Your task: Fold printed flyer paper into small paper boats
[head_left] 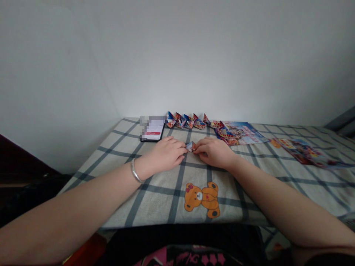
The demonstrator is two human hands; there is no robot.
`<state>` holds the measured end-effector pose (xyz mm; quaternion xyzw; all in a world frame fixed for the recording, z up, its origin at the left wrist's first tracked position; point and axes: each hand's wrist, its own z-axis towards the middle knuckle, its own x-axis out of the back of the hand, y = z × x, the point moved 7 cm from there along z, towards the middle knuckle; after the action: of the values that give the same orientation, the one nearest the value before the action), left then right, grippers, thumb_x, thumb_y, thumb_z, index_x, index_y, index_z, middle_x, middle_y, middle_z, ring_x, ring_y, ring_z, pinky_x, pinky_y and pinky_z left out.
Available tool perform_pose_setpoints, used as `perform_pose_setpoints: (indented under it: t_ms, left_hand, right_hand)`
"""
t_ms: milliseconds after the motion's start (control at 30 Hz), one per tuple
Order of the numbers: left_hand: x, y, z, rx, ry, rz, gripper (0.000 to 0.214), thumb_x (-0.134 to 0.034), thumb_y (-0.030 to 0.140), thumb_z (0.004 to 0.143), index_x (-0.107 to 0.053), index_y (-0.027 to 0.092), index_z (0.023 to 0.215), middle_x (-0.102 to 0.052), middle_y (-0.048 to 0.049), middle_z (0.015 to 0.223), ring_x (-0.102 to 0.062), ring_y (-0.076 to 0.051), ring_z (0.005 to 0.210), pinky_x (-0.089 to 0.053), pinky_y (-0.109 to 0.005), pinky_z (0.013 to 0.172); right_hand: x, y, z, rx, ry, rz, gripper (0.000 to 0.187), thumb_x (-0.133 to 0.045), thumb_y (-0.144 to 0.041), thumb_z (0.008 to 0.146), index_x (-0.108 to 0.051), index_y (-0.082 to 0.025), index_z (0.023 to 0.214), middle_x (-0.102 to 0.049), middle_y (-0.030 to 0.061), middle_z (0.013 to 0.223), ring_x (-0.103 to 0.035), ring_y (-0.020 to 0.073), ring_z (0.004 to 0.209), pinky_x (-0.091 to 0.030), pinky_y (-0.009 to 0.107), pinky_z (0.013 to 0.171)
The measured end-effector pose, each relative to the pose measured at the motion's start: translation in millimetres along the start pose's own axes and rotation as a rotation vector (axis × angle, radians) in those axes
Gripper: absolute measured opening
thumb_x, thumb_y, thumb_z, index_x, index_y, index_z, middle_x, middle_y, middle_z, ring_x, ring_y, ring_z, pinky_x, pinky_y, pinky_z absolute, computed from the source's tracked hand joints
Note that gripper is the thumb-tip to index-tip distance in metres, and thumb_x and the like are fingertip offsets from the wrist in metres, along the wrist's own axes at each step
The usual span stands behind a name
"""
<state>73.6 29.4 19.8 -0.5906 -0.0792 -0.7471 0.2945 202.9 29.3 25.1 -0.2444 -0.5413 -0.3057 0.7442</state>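
Observation:
My left hand [165,153] and my right hand [214,152] rest side by side on a checked cloth [177,184], fingertips meeting. Between them they pinch a small folded piece of coloured paper [190,146], mostly hidden by the fingers. Both hands have their fingers curled together. A silver bangle [135,171] circles my left wrist. A row of several finished folded paper shapes [188,121] stands at the far edge by the wall.
A phone [152,130] with a lit screen lies behind my left hand. A colourful printed sheet [241,133] lies behind my right hand, another sheet [307,152] farther right. An orange bear is printed on the cloth [202,197]. A white wall backs the surface.

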Motion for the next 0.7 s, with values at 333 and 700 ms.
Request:
perform_pose_setpoints:
  t_ms: [333,700]
  left_hand:
    - [1.5,-8,-5,0.078,0.054,-0.145,0.022,-0.051,0.023,0.093,-0.072,0.016,0.092,-0.071,-0.0068,0.089,-0.066,-0.022,0.087,-0.052,-0.038,0.082]
    - [-7.1,-11,-5,0.054,0.085,-0.212,0.022,-0.053,0.022,0.094,-0.066,0.016,0.111,-0.069,-0.0073,0.109,-0.063,-0.021,0.102,-0.051,-0.037,0.092]
  right_hand:
    - [-4,7,0,-0.069,0.021,-0.023,0.018,-0.058,-0.03,0.091,-0.072,-0.02,0.095,-0.073,0.0063,0.092,-0.064,0.0203,0.09,-0.046,0.031,0.083]
    - [-6,-6,4,-0.076,-0.033,-0.075,0.018,-0.056,-0.021,0.088,-0.071,-0.017,0.097,-0.073,0.0081,0.095,-0.065,0.0223,0.094,-0.046,0.031,0.085]
